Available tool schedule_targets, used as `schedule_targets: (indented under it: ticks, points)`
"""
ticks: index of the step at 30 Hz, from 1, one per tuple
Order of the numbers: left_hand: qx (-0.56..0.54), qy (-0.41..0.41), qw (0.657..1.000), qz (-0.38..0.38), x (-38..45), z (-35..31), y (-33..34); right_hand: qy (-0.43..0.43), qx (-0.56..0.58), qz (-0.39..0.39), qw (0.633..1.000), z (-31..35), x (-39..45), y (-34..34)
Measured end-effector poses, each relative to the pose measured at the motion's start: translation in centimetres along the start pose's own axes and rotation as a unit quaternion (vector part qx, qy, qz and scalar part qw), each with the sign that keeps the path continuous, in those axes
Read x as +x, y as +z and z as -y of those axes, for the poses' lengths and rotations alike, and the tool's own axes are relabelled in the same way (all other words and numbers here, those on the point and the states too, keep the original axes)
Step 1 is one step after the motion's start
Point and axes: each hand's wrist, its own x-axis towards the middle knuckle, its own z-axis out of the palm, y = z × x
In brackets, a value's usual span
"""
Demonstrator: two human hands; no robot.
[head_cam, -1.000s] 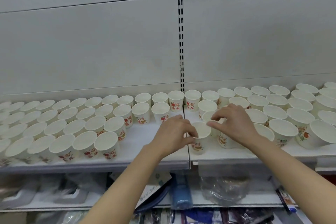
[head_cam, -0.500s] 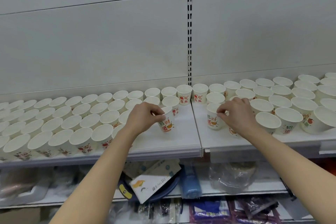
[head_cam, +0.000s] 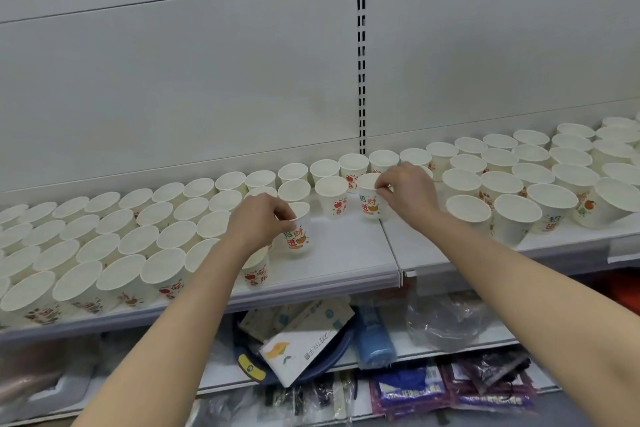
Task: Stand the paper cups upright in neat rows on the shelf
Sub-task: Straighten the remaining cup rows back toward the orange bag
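Observation:
Several white paper cups with red and orange prints stand upright in rows on the grey shelf (head_cam: 349,253). My left hand (head_cam: 258,222) pinches the rim of one cup (head_cam: 298,236) standing at the right end of the left block of cups. My right hand (head_cam: 407,192) pinches the rim of another cup (head_cam: 370,199) near the seam between the two shelf boards. A bare patch of shelf lies between and in front of these two cups. More cup rows (head_cam: 519,177) fill the right board.
A slotted upright (head_cam: 361,45) splits the grey back panel. The lower shelf holds paper packets (head_cam: 304,340) in a dark tray, a blue roll (head_cam: 375,340), a clear plastic bag (head_cam: 446,319) and purple packets (head_cam: 450,388).
My left hand carried its cup left from the seam to the end of the left block. My right hand shifted its cup leftward toward the seam. The camera view drifted left.

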Motion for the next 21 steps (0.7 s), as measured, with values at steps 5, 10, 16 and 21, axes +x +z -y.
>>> schedule_targets:
  ticks: [5, 10, 16, 21]
  points:
    - [0.018, 0.007, 1.0, -0.01, -0.2, 0.7, 0.4, -0.004, -0.018, -0.016, 1.0, 0.2, 0.7, 1.8]
    - [0.052, 0.012, 0.998, -0.022, -0.3, 1.2, 1.2, -0.011, -0.018, -0.019, 1.0, 0.0, 0.4, 3.2]
    - [0.1, 0.049, 0.991, -0.069, -0.4, 2.0, 2.0, -0.012, -0.005, -0.056, 0.998, -0.5, -0.2, 3.7]
    - [0.102, 0.057, 0.99, -0.081, -0.5, 2.3, 2.3, -0.021, -0.025, -0.099, 0.995, -1.3, -2.6, 2.2]
